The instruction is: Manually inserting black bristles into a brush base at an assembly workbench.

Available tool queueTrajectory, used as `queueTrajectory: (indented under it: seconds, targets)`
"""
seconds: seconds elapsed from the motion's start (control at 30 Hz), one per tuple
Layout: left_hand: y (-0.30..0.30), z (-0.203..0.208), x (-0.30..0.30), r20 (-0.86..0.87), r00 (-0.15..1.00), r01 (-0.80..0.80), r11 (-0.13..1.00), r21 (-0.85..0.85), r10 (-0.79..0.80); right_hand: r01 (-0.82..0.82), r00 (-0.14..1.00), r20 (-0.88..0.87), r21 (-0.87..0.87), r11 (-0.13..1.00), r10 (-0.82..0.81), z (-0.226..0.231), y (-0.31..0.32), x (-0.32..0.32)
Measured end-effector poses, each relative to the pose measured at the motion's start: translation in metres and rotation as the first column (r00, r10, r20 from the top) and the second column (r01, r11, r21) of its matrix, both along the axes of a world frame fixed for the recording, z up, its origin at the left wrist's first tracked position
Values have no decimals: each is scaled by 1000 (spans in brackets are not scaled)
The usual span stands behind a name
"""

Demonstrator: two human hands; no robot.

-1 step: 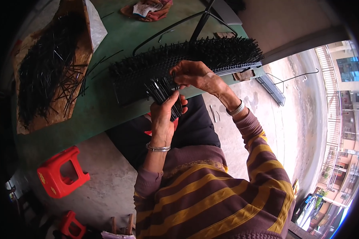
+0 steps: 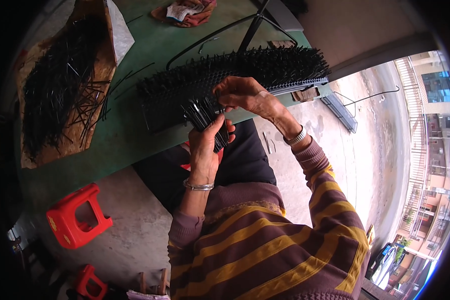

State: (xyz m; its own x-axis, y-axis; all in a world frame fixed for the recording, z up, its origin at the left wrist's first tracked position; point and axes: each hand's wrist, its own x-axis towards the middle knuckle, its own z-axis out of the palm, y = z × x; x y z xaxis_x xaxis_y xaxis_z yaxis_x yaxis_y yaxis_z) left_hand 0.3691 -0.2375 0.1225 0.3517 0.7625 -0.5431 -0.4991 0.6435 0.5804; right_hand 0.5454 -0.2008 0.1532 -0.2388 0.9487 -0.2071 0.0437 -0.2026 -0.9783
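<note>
Nothing visibly moved since the earlier frame. Left hand (image 2: 203,146) closed round black strips (image 2: 200,114); right hand (image 2: 247,97) curled, grip indeterminable. Advisable: keep tips level.

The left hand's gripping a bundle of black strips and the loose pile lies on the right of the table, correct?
No: the head view shows the loose pile on the left of the table; the left hand does grip the bundle.

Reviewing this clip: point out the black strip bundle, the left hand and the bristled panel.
Black strip bundle (image 2: 200,115): head view, upper strips.
Left hand (image 2: 203,143): head view, near thumb's base.
Bristled panel (image 2: 266,67): head view, amid its bristles.
</note>
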Motion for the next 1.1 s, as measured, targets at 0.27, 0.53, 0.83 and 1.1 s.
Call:
queueTrajectory:
  seconds: [0.27,0.53,0.83,1.1]
  targets:
    - [0,-1,-1,-118,993,9,992,127,6,61,998,-35,42,997,-59,-6,0,0]
    - [-2,-6,2,-66,997,-16,983,182,28,-30,996,82,-27,999,33,17,7,6]
    - [6,-3,13,190,980,-33,991,-130,57,235,862,254,569,788,-440,19,26,8]
    - [7,-20,18,119,991,-27,966,-259,60,151,841,306,659,737,-446,4,43,12]
